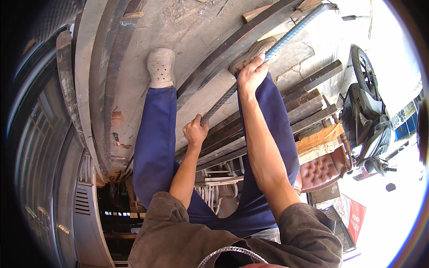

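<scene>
A long ribbed crowbar (221,105), blue toward its far part, runs slantwise in front of me. Its bent tip reaches up to the top right. My left hand (195,131) is closed around the near end, between my knees. Farther up, my right hand (253,75) grips the shaft beside my right shoe (263,47). Beneath that part of the bar lies a long dark wooden beam (223,56), close to the same shoe. Whether the tip touches the beam or the wood piece (308,5) near it, I cannot tell.
Long timbers (100,67) line the left side, near a dark grille. More dark beams (308,102) are stacked on the right and between my legs. A tufted pink chair (319,172) and a parked motorcycle (368,116) stand at the right. My left shoe (161,67) rests on the concrete floor.
</scene>
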Action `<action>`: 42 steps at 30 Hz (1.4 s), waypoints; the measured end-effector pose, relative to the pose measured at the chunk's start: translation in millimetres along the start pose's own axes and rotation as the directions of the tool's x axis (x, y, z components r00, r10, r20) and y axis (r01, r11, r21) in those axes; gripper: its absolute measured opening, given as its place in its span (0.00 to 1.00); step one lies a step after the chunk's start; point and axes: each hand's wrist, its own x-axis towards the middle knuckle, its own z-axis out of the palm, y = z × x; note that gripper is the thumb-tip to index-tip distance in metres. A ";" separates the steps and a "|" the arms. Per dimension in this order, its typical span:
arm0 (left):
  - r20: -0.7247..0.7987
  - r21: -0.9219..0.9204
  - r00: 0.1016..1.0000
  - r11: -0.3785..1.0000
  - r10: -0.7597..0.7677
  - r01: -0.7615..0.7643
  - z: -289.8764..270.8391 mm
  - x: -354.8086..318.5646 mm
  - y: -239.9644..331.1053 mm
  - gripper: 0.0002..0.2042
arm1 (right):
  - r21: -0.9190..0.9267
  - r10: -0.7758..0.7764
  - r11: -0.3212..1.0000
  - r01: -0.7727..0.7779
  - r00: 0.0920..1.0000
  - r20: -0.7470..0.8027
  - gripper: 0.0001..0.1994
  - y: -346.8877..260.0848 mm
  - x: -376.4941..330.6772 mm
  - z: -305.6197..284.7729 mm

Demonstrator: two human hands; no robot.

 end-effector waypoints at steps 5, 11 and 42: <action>-0.030 0.023 0.988 0.989 0.149 -0.148 -2.9 64.3 -47.9 0.13 | -0.351 -0.293 0.911 0.216 0.939 -0.182 0.19 24.2 11.7 42.9; 0.178 0.061 0.969 0.981 0.173 -0.186 -33.5 137.2 -53.7 0.23 | -0.492 -0.220 0.867 0.076 0.945 -0.243 0.17 1.6 21.7 118.3; 0.506 -0.150 0.818 0.906 -0.274 0.396 -275.7 -280.0 130.0 0.24 | 0.033 0.493 0.550 -0.835 0.355 0.795 0.26 -112.1 -230.2 -73.6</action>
